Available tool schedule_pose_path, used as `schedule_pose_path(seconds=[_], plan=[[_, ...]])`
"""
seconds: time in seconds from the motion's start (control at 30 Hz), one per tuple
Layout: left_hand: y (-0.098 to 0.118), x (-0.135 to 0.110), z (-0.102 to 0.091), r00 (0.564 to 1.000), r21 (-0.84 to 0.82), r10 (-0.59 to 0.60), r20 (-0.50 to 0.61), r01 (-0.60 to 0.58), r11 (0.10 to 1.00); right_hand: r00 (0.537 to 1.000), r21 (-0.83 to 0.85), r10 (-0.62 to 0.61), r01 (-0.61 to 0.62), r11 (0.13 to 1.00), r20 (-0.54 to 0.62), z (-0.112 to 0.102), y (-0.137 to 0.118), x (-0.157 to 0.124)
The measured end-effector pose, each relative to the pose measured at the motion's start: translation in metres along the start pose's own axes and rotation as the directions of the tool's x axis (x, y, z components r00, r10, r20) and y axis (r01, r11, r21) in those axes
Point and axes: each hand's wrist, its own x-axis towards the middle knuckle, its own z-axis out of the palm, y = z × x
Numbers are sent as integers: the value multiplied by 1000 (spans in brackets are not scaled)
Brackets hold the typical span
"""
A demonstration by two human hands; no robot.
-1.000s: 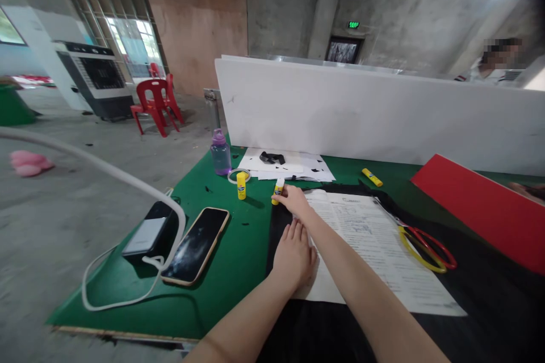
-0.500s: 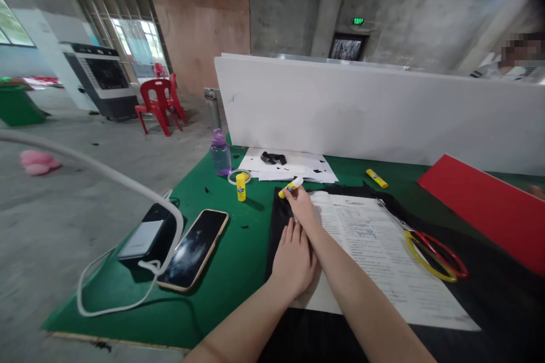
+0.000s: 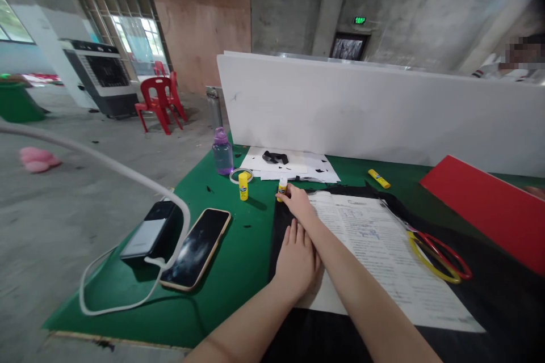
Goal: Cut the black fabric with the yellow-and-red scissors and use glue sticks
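Observation:
My right hand [image 3: 297, 204] grips a yellow-and-white glue stick [image 3: 281, 194] between thumb and fingers, near the far left corner of a black sheet [image 3: 279, 249]. The stick stands nearly upright; whether its base touches the sheet is unclear. Just below, my left hand [image 3: 296, 258] lies flat, fingers stretched out, over the left edge of a printed paper [image 3: 374, 261] on the black sheet. My right forearm passes close beside it. A yellow glue stick cap [image 3: 243, 187] or second stick stands to the left. Red-and-yellow-handled scissors [image 3: 440, 255] lie on the paper's right side.
On the green table [image 3: 238, 261] lie a phone [image 3: 198, 249], a power bank [image 3: 149, 232] with a white cable, and another yellow tube [image 3: 378, 178]. A purple bottle [image 3: 222, 153], tape ring [image 3: 235, 177] and white sheets [image 3: 298, 164] sit farther back. A white board [image 3: 361, 108] and red board [image 3: 481, 204] border the area.
My right hand has shifted slightly left and turned the glue stick from a slant to nearly upright. My left hand stays flat in place; the view has shifted a little.

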Motion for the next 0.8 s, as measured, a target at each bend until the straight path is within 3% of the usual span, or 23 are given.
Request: schedule_pose_path(seconds=[0.47, 0.8], plan=[[4, 0, -22, 991, -38, -5, 131, 10, 999, 999, -46, 43, -44, 998, -19, 8, 0, 32], [2, 0, -19, 989, -32, 12, 146, -7, 999, 999, -74, 21, -24, 997, -38, 19, 9, 38]])
